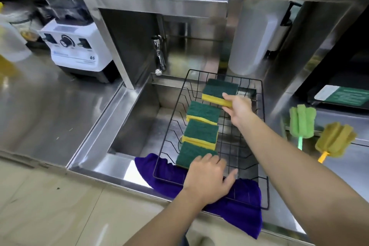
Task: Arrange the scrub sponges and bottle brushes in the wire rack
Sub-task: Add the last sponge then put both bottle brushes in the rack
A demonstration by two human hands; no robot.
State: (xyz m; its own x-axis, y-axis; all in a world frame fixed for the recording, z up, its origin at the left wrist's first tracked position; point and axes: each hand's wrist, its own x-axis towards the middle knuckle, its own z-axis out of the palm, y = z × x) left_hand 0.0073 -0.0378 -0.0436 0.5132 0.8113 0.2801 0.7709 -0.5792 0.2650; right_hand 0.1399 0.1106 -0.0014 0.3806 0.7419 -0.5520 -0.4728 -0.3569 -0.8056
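Black wire rack [263, 126] sits over sink [127, 126], purple cloth [239, 205] under near edge. Four sponges in row (green side up). Right hand [237, 109] pinches farthest sponge [219, 91] at corner. Left hand [207, 179] spread, fingertips on nearest sponge [189, 156]. Green brush [302, 121] and yellow brush [335, 140] lie on counter, right of rack.

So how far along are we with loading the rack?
Three green-and-yellow scrub sponges lie lined up in the black wire rack. The right hand holds a fourth sponge at the far end; the left hand rests on the nearest. The green bottle brush and yellow bottle brush remain on the counter.
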